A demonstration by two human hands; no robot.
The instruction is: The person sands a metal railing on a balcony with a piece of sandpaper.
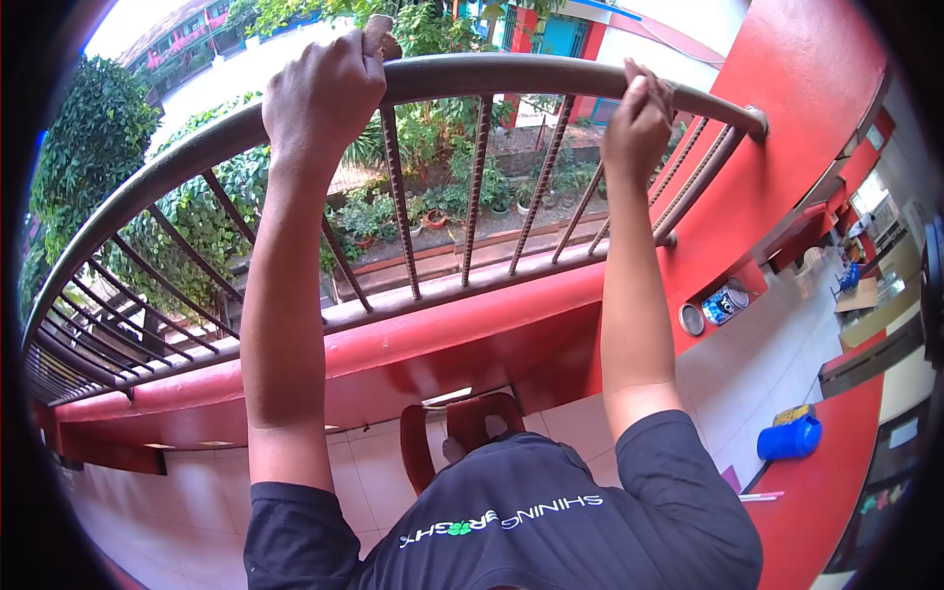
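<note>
My left hand [326, 93] is closed at the top rail [492, 77] of a metal railing, with a small brown piece [377, 37] showing at its thumb side. What that piece is, I cannot make out. Further right, my right hand [637, 123] is on the same rail, its fingers bent over the top. Ribbed vertical bars [477, 187] run from the rail down to a lower bar above a red ledge [472, 317]. Both arms reach forward from dark sleeves.
A red seat [418, 447] is below the ledge. To the right are a paint can [726, 301], a round lid [691, 318] and a blue container [790, 438] on a red surface. Plants [187, 265] and pots stand beyond the railing.
</note>
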